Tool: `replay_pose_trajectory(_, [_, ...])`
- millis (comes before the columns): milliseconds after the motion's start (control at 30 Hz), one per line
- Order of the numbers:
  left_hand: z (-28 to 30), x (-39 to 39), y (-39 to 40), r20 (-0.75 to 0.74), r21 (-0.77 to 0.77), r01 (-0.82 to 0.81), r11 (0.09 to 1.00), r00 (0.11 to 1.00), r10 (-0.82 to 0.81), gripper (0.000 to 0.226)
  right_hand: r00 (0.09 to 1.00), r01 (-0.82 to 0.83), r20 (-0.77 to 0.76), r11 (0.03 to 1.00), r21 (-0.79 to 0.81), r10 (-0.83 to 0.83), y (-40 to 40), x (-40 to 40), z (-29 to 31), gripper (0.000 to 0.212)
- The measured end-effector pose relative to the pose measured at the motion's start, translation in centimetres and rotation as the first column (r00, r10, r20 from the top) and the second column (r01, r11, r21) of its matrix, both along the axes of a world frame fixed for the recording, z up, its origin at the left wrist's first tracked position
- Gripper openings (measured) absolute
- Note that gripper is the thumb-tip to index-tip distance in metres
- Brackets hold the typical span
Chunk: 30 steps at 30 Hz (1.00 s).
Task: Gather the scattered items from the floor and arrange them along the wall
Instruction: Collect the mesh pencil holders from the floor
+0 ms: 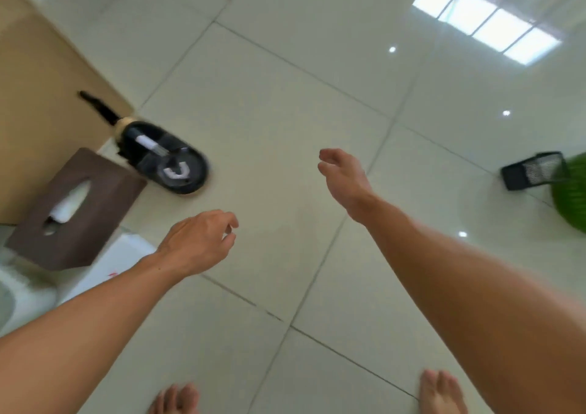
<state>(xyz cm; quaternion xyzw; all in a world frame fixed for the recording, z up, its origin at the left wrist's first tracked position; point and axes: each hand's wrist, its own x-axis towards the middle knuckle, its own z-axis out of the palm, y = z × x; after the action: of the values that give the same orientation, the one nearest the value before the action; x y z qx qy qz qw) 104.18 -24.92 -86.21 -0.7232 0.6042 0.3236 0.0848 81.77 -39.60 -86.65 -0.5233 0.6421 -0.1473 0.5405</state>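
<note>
My bare feet point(173, 399) stand on the floor point(285, 112).
Both my left hand point(198, 242) and right hand point(344, 179) are empty, fingers loosely curled; the brown tissue box point(74, 210) points its long side at the wall point(38, 80).

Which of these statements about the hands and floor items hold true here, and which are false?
1. Both hands are empty. True: left hand and right hand hold nothing.
2. The brown tissue box sits by the wall. True.
3. The black mesh basket stands beside the tissue box. False: it lies far off to the right.
4. The right hand grips the black round tray. False: it hovers apart, over bare tiles.
</note>
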Motion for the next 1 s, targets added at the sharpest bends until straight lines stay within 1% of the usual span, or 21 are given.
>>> replay_pose_trajectory(133, [0.9,-9.0,-5.0,-0.047,-0.019,0.009,1.0,0.999,-0.01,0.025,0.987,0.125,-0.098,0.991,-0.042,-0.129,-1.6,-12.9,0.2,0.038])
replay_pose_trajectory(200, [1.2,-13.0,-6.9,-0.073,-0.029,0.001,1.0,0.997,-0.003,0.024,0.976,0.178,-0.121,0.983,-0.051,-0.183,-1.9,-18.2,0.2,0.037])
replay_pose_trajectory(300, [1.1,-21.1,-10.6,-0.126,-0.042,0.017,0.999,0.992,-0.022,0.022,0.946,0.281,-0.147,0.957,-0.07,-0.289,-2.8,-27.8,0.4,0.036])
replay_pose_trajectory(400, [0.9,-28.3,-13.9,-0.233,-0.009,-0.063,0.998,0.971,0.059,0.017,0.913,0.361,-0.167,0.928,-0.094,-0.372,-3.0,-35.8,0.6,0.033])
replay_pose_trajectory(467, [0.6,-32.9,-15.7,-0.272,0.014,-0.074,0.997,0.959,0.075,0.014,0.893,0.385,-0.2,0.914,-0.126,-0.404,-2.7,-40.8,0.6,0.033])
replay_pose_trajectory(567, [0.1,-39.6,-18.5,-0.309,0.03,-0.018,0.999,0.951,0.026,0.015,0.853,0.393,-0.313,0.909,-0.14,-0.417,-0.4,-48.7,-0.5,0.032])
replay_pose_trajectory(700, [-1.3,-48.2,-22.0,-0.309,0.068,0.085,0.994,0.949,-0.06,0.022,0.698,0.501,-0.494,0.846,-0.179,-0.518,4.7,-59.1,-2.7,0.032])
replay_pose_trajectory(767, [-2.4,-52.1,-23.5,-0.284,0.081,0.13,0.988,0.953,-0.102,0.033,0.612,0.542,-0.589,0.822,-0.173,-0.528,7.2,-63.7,-3.9,0.036])
replay_pose_trajectory(833, [-3.6,-55.8,-24.9,-0.259,0.061,0.147,0.987,0.958,-0.126,0.046,0.521,0.591,-0.664,0.788,-0.172,-0.536,9.0,-67.6,-5.0,0.041])
replay_pose_trajectory(900, [-4.6,-58.9,-25.9,-0.227,0.018,0.132,0.991,0.966,-0.125,0.054,0.415,0.66,-0.718,0.728,-0.185,-0.559,10.0,-70.7,-6.1,0.046])
replay_pose_trajectory(1000, [-6.0,-62.5,-27.3,-0.104,-0.172,0.165,0.971,0.977,-0.184,0.055,0.298,0.717,-0.772,0.665,-0.208,-0.562,10.9,-73.8,-8.0,0.055])
